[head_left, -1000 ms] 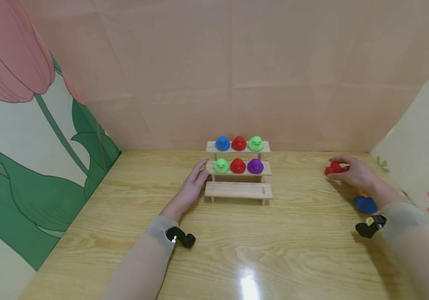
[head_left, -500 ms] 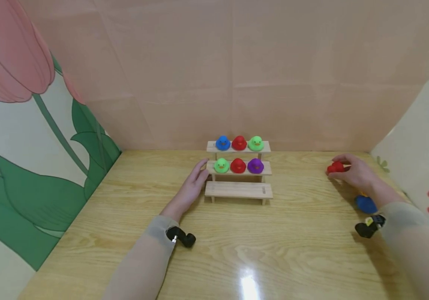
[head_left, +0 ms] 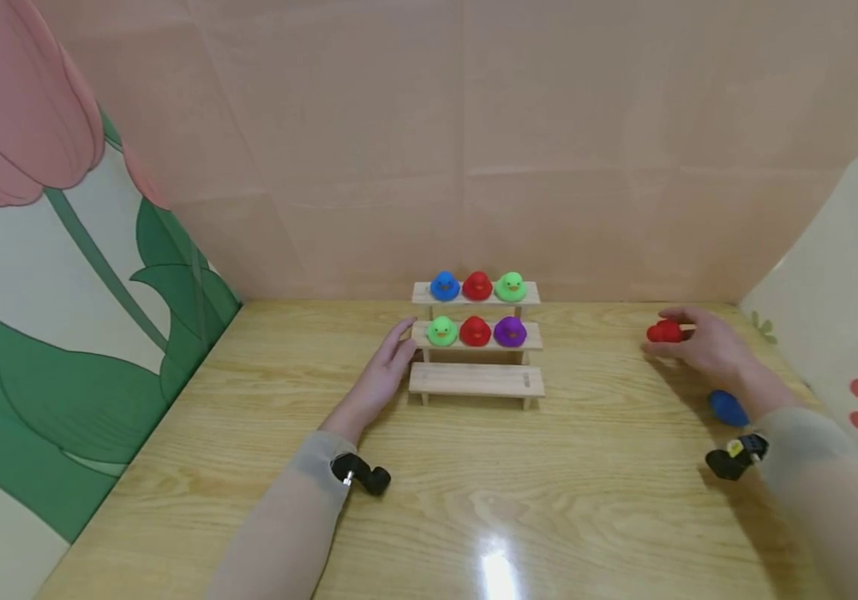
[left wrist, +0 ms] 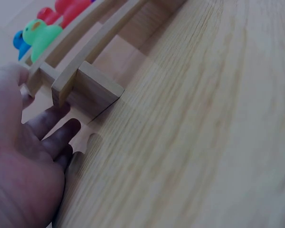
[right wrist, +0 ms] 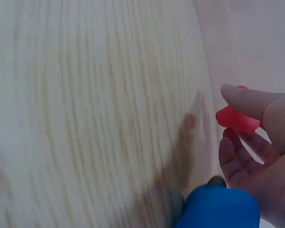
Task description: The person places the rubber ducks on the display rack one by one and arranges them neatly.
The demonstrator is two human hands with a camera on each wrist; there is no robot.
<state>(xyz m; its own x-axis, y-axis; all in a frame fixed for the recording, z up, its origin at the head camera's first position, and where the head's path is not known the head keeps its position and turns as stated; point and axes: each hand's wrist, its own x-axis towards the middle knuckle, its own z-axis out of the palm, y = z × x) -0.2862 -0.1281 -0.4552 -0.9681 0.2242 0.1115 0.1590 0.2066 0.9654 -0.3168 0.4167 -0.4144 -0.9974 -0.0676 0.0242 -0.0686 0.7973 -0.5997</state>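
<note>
Head view: the left hand (head_left: 371,383) is positioned at the end of a tiered wooden stand (head_left: 476,379), with its fingertips at the end of the middle shelf and its fingers extended. Counting away from these fingers, the middle shelf carries a green duck (head_left: 441,331), a red duck (head_left: 475,331) and a purple duck (head_left: 510,332); the top shelf, beyond the fingertips, carries a blue duck (head_left: 445,286), a second red duck (head_left: 477,286) and a second green duck (head_left: 511,287). The lowest shelf is nearer the wrist than the fingertips. The right hand (head_left: 714,343), well apart from the stand, pinches a red toy (head_left: 665,332) between thumb and fingers; the toy protrudes past the fingertips toward the stand. A blue toy (head_left: 727,408) sits behind the right fingers, on the wrist side, partly covered by the forearm. The wood-grain table (head_left: 429,475) extends below both sets of fingers. Left wrist view: the fingers are separated and slightly bent, with their tips at the ends of the stand's boards; whether each tip makes contact cannot be told. The ducks are located above and beyond the fingers, the middle-shelf green duck nearest. Right wrist view: the thumb lies on the upper side of the red toy and the fingers below, clamping it. The remaining fingers curl toward the palm. The blue toy is below the fingers at the lower edge, partly cut off.
</note>
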